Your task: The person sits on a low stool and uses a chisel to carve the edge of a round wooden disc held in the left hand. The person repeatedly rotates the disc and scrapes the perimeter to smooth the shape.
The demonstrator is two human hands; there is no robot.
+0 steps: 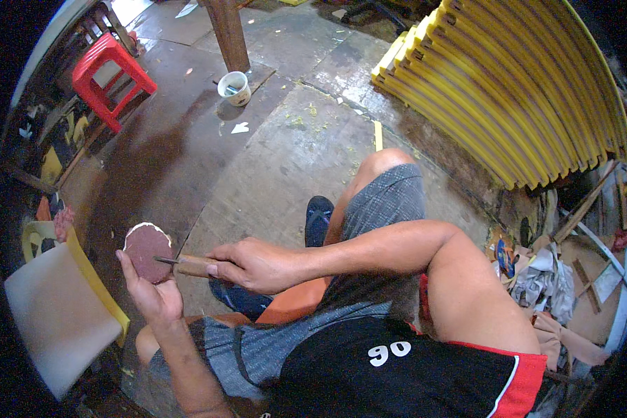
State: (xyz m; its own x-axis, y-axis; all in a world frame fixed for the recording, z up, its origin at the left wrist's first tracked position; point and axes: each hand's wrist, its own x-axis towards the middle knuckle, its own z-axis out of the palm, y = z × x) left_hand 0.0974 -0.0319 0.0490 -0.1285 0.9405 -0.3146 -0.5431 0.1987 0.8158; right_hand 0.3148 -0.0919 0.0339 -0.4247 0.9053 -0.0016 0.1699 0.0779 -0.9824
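My left hand (159,298) holds a rounded, reddish-brown disc (146,252) with a ragged pale rim, cupping it from below with the fingers mostly behind it. My right hand (261,265) is closed around the wooden handle (194,265) of a slim tool with a dark metal tip. That tip lies over the right side of the disc's face, seemingly touching it. Whether the tool is an awl or a narrow blade I cannot tell. Both hands are above the floor, left of my bent knees.
A white tub (234,94) with small items stands by a wooden post (228,35). A red plastic stool (103,66) is at the far left, a pale yellow-edged panel (63,313) at the near left. Stacked yellow strips (494,97) fill the far right, above scraps (543,279).
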